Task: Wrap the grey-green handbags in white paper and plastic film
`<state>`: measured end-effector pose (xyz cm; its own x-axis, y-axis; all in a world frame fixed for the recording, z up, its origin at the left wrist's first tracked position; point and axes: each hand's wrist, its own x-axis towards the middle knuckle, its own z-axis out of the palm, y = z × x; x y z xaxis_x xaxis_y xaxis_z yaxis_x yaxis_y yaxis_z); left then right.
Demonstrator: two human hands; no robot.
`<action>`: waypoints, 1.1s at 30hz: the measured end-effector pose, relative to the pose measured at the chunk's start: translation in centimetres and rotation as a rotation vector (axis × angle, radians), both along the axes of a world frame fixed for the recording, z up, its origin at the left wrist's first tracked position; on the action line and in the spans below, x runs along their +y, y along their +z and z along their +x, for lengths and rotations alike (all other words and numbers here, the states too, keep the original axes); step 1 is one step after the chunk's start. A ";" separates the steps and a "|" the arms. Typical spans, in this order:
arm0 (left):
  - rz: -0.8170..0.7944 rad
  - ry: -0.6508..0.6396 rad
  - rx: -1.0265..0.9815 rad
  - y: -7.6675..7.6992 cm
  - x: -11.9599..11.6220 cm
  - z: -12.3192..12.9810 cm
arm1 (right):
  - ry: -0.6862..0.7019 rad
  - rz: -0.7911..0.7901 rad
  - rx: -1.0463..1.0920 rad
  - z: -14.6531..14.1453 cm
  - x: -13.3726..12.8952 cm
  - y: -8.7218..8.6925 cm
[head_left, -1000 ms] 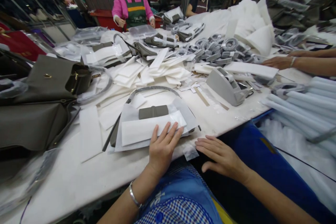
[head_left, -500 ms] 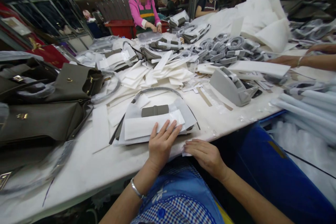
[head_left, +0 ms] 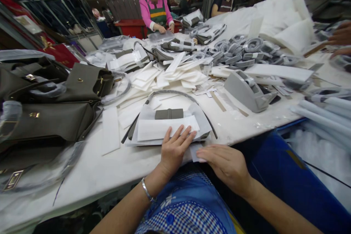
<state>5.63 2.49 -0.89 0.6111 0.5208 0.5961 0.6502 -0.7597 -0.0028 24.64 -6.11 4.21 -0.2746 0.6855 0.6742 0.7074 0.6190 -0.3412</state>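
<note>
My left hand lies flat, fingers spread, on a white foam strip. That strip rests on a flattened olive-grey bag wrapped in pale sheeting. Behind the strip, a short olive-grey band crosses the sheeting, and the bag's wrapped handle arches toward the far side. At the table's front edge, my right hand pinches a small, thin whitish piece between thumb and fingers. Whether it is paper or film I cannot tell. This piece sits just in front of the bag's lower right corner.
Olive-grey handbags crowd the left side. Beyond the bag are heaped white foam pieces and wrapped straps. A grey tape dispenser stands at right, above a blue bin. A person in pink works across the table.
My right hand has lifted slightly, and more of the small whitish piece shows in its pinch. My left hand stays on the foam strip. The whole view has shifted a little.
</note>
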 end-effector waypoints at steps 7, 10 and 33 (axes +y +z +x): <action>-0.029 -0.017 -0.059 -0.2 0.0 0.0 | -0.090 -0.063 -0.039 0.3 6.3 2.2; -0.027 -0.016 -0.106 -0.3 0.0 0.0 | -0.161 -0.111 -0.037 0.7 8.6 1.7; 0.037 -0.094 -0.058 0.2 1.4 -0.5 | -0.161 -0.568 -0.031 2.4 14.4 0.3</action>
